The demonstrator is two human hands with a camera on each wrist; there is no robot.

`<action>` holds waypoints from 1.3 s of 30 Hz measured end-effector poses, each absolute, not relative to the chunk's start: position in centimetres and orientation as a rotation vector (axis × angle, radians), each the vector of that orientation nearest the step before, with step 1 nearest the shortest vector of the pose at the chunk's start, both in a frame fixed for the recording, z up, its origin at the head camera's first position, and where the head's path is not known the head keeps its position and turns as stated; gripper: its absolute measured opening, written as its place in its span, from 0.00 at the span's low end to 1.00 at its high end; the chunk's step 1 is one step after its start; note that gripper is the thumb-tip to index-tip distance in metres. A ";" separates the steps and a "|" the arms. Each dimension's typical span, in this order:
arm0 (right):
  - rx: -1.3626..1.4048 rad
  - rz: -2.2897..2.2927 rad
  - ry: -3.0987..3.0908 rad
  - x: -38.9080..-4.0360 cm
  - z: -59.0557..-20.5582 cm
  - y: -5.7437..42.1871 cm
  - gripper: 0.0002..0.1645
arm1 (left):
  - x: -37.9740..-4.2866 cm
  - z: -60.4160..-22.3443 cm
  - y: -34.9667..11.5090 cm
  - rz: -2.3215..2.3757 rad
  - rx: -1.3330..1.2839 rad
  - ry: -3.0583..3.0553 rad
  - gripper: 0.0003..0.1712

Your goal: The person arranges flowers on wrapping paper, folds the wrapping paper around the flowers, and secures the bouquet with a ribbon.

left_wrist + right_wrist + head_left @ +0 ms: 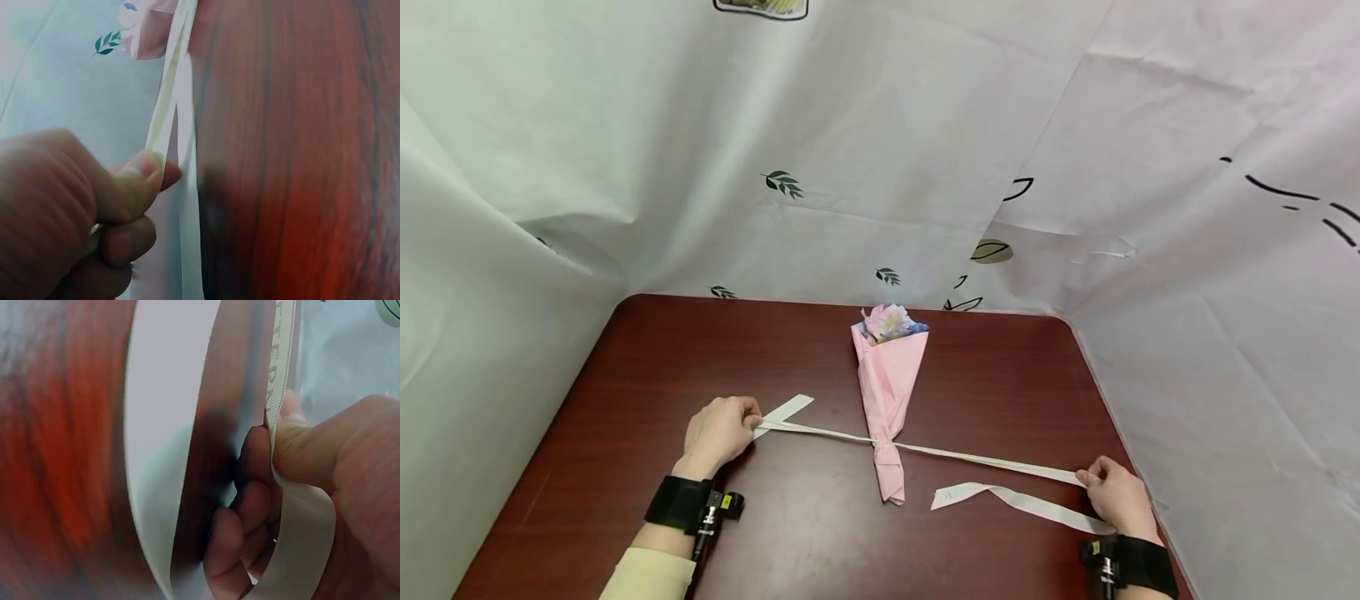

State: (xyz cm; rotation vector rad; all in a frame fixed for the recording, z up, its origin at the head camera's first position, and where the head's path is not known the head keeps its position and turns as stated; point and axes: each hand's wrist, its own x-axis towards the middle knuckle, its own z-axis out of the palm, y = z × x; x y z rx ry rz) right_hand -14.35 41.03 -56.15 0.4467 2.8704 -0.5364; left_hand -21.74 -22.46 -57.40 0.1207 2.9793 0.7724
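Observation:
A small bouquet (891, 383) in pink wrapping paper lies on the table, its pale pink and blue flowers (887, 323) toward the back edge. Around its narrow lower part runs a cream ribbon (992, 460), drawn out straight to both sides. My left hand (718, 429) pinches the ribbon between thumb and fingers on the left; a loose tail lies just beyond it. On the right, my right hand (1120, 496) pinches the other side. From there the ribbon's free end curls back over the table. Printed letters show on the ribbon in the right wrist view.
The dark red wooden table (760, 350) has rounded back corners. White cloth (880, 167) with leaf prints hangs behind it and along both sides. Each wrist wears a black strap (677, 504) with a small camera.

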 end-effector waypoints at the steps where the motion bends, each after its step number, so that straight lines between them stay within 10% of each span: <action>1: 0.449 -0.531 2.874 -14.3 -56.2 41.1 0.17 | -21.7 -57.4 -22.5 0.765 0.115 2.985 0.09; 15: 0.380 -0.513 2.797 -15.2 -54.8 38.8 0.18 | -21.1 -55.7 -21.9 0.517 0.300 3.088 0.02; 24: -0.085 -0.520 3.096 -17.3 -54.0 30.7 0.27 | -21.4 -55.7 -17.5 0.691 0.663 3.164 0.31; 31: -0.619 -0.786 2.924 -19.0 -55.7 20.3 0.22 | -22.3 -57.3 -13.9 0.654 0.894 3.137 0.17; 39: -0.531 -0.774 2.973 -18.6 -57.3 17.5 0.05 | -21.9 -57.5 -14.6 0.696 0.721 3.206 0.05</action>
